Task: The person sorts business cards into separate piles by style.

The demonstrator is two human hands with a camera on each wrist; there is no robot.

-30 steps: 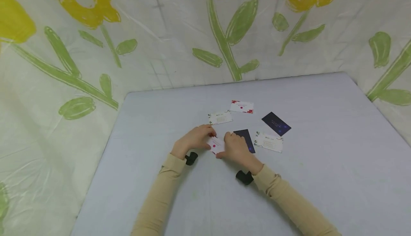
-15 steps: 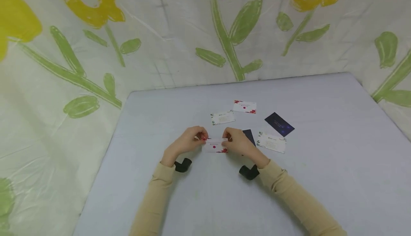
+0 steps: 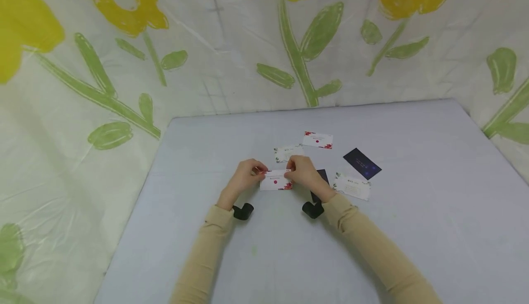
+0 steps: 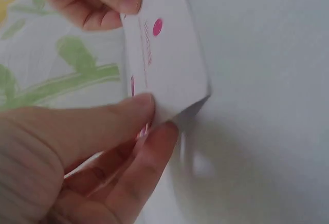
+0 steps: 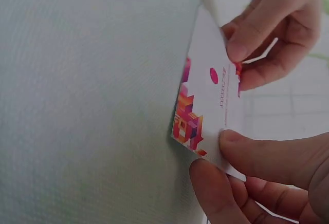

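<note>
Both hands hold one white business card (image 3: 275, 181) with red patterned corners and a pink-red dot, seen close up in both wrist views. My left hand (image 3: 245, 177) pinches its left end between thumb and fingers. The right hand (image 3: 305, 171) pinches the opposite end, thumb on the printed face. In the right wrist view the card (image 5: 205, 90) stands tilted, its lower edge close to the table. Just beyond the hands lies a white card with green leaves (image 3: 285, 152), partly covered by the right hand. A dark card (image 3: 323, 174) lies partly under the right wrist.
On the grey-white table (image 3: 206, 148) lie a red-cornered white card (image 3: 317, 139) at the back, a dark blue card (image 3: 362, 163) and a leaf-patterned white card (image 3: 352, 186) to the right. A flower-painted curtain (image 3: 239, 47) hangs behind the table's back edge.
The red-cornered card, earlier angled between the hands, has been turned level and tilted to face the head camera. Both hands now grip its ends, thumbs in front.
</note>
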